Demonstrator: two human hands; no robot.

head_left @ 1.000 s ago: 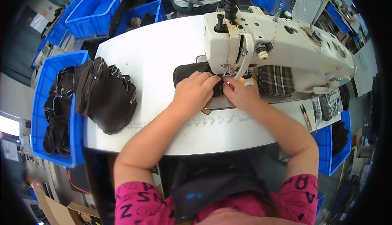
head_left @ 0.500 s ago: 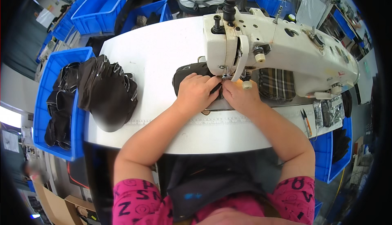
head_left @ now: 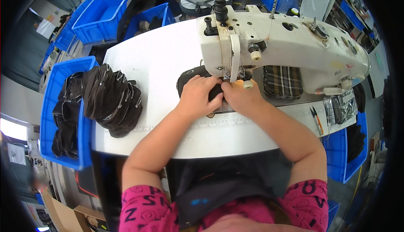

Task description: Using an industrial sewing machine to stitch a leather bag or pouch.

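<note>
A dark fabric piece (head_left: pixel 185 79) lies on the bed of a white sewing machine (head_left: pixel 269 34), partly beneath its needle area. My left hand (head_left: pixel 196 95) presses and holds the piece just left of the presser foot, fingers bent over it and thumb pointing toward my right hand. On the other side, my right hand (head_left: pixel 242 98) is closed at the fabric's edge, close against the foot; its fingertips are partly hidden by the machine head. The needle and the seam are too covered to make out.
A stack of dark fabric pieces (head_left: pixel 111 101) rests at the table's left, beside a blue bin (head_left: pixel 87 139) of similar pieces. Plaid fabric (head_left: pixel 283 82) sits under the machine arm. Thread snips (head_left: pixel 316 120) and a clear plastic bag (head_left: pixel 340 108) lie at the right.
The view has shifted a little, so the machine appears slightly further left. My left thumb has moved away from its fingers. Both hands stay at the dark piece by the foot.
</note>
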